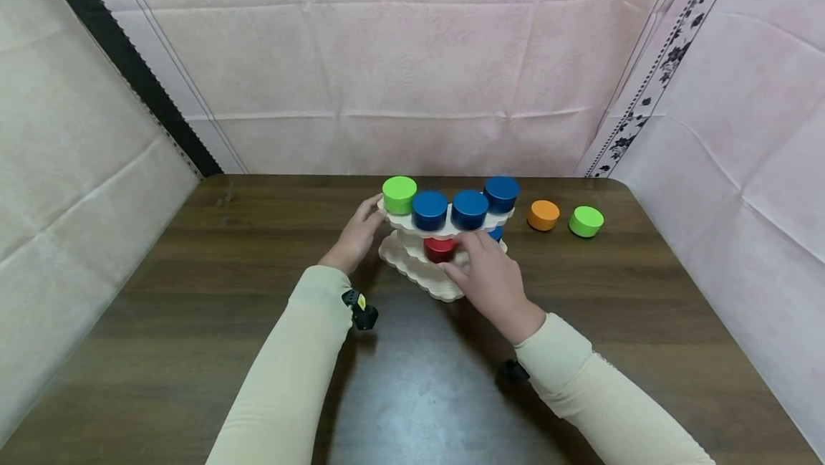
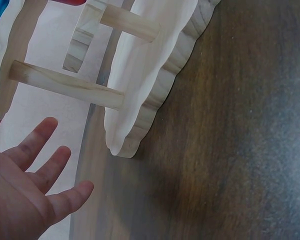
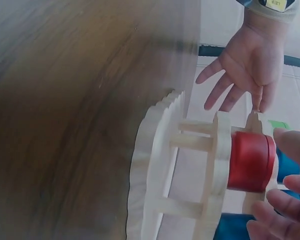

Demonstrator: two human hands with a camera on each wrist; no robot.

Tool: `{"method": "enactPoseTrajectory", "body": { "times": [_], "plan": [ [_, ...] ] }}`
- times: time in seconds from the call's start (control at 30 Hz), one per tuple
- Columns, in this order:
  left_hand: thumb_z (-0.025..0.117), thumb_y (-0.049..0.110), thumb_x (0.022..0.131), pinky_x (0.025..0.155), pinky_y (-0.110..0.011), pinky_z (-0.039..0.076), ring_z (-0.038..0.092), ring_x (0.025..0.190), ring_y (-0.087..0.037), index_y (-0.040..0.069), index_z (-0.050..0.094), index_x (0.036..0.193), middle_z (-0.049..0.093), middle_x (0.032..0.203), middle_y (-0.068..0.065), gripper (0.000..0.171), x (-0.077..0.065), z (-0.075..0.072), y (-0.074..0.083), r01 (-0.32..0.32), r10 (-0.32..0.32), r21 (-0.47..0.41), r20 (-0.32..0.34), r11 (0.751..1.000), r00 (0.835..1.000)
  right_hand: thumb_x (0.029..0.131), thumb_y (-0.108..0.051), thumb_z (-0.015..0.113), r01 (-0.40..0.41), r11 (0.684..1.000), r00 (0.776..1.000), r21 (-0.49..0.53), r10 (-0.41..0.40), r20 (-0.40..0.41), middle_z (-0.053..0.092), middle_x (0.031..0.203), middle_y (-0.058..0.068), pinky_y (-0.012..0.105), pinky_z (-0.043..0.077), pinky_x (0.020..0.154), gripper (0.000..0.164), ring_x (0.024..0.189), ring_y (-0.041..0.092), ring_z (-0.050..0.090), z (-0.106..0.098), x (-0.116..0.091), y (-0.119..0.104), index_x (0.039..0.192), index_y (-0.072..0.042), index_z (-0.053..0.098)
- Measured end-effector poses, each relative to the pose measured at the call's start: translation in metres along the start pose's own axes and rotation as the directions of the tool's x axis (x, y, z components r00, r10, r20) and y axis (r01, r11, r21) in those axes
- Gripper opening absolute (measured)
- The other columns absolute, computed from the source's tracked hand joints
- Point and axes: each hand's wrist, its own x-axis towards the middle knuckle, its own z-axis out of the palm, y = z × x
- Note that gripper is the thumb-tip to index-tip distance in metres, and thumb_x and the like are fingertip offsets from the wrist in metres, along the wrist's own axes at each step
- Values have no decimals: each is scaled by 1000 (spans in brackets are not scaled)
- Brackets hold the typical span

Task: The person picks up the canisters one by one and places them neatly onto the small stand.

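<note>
A tiered wooden stand with scalloped edges stands on the table. My left hand pinches the left end of its top tier between thumb and index finger; the other fingers spread free in the left wrist view. On the tier below sits a round red piece, upright. Close at its right side is my right hand, thumb and fingers apart, not wrapped round it; whether they touch it I cannot tell. A round blue piece sits beside the red one, partly hidden.
The top tier carries a round green piece and several blue ones, among them a middle one. Right of the stand, an orange piece and another green piece lie on the wooden table. Cloth-covered walls surround the table.
</note>
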Motion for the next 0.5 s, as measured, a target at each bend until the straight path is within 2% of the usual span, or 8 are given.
{"method": "enactPoseTrajectory", "body": {
  "times": [0.27,0.5],
  "plan": [
    [37,45,102,115,-54,19,27,142,-27,25,25,153,27,156,-4,56,0,-1,0,12,-12,7,3,1000,1000,84,-39,75,52,998,999,-33,-51,7,60,119,11,43,57,73,55,103,25,57,-13,-3,16,125,-8,58],
    [37,44,102,115,-53,19,24,143,-26,26,25,152,26,157,-4,55,0,-1,0,13,-13,-8,12,1000,1000,86,-39,72,34,998,999,-50,-34,8,59,120,14,45,57,73,57,102,27,56,-21,-5,32,129,-6,56]
  ]
}}
